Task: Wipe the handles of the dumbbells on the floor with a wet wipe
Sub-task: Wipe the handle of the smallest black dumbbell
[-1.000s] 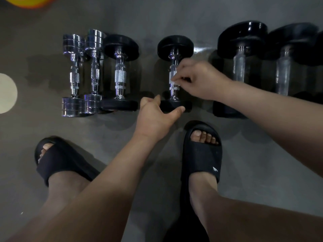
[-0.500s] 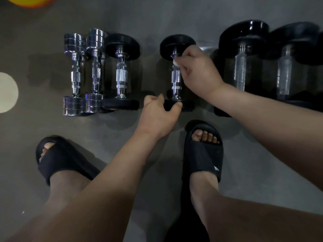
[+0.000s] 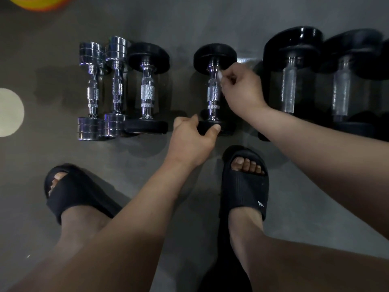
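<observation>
- The right hand [image 3: 242, 89] is curled, and its fingertips pinch a small white wet wipe [image 3: 219, 75] against the far part of the chrome handle [image 3: 213, 94] of a small black dumbbell [image 3: 213, 102]. The wipe sits just below the far plate [image 3: 214, 56].
- The left hand [image 3: 190, 140] grips the near plate [image 3: 207, 127] of the same dumbbell. The thumb is on the right of the rim and the fingers wrap the left.
- This dumbbell lies on the grey floor [image 3: 189, 22] with its handle pointing away from the person. It is fourth from the left in a row of six.
- To its left, across a gap, lies a second small black dumbbell [image 3: 147, 91] with a knurled chrome handle.
- Just beside that one are the inner chrome dumbbell [image 3: 116, 89] and the outer chrome dumbbell [image 3: 92, 95], close together, with their near ends touching.
- To the right lie two bigger ones, the nearer large black dumbbell [image 3: 289, 89] and the farther large black dumbbell [image 3: 342, 93]. The right forearm crosses in front of the near ends of both.
- The person's feet are in black slides. The left slide [image 3: 71, 192] is angled outward. The right slide [image 3: 246, 186] is planted just short of the dumbbell being wiped.
- A pale circle [image 3: 8, 112] shows on the floor at the left edge.
- An orange-and-yellow object [image 3: 40, 2] is cut off at the top-left corner.
</observation>
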Available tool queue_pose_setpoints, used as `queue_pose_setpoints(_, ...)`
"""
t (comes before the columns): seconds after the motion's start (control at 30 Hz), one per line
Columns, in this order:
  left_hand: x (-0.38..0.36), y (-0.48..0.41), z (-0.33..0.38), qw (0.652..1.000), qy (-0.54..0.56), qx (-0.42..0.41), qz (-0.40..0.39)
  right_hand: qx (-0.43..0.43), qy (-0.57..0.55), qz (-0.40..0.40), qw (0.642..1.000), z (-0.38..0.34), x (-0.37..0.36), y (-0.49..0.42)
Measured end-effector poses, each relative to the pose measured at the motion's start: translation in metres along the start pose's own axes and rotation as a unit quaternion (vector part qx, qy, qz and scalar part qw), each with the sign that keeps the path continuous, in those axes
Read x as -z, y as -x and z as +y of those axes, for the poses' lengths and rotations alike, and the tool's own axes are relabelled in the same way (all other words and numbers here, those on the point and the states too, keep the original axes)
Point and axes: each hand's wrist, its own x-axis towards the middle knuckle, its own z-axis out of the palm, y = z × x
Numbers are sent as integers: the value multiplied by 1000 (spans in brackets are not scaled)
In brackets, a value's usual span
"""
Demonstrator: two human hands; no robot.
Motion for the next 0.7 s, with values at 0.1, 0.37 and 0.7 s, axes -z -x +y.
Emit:
queue_pose_setpoints(0.1, -2, -1, -2, 1000, -1, -5, -1, 60, -6, 0, 998, 1, 4, 8)
queue_pose_setpoints(0.37, -1, 0, -4, 1000, 8, -14, 6, 177, 68, -30, 981, -4, 9, -2)
queue_pose_setpoints(0.7, -4, -1, -5, 999, -1, -23, 22, 253, 83, -109, 958, 2, 23, 8)
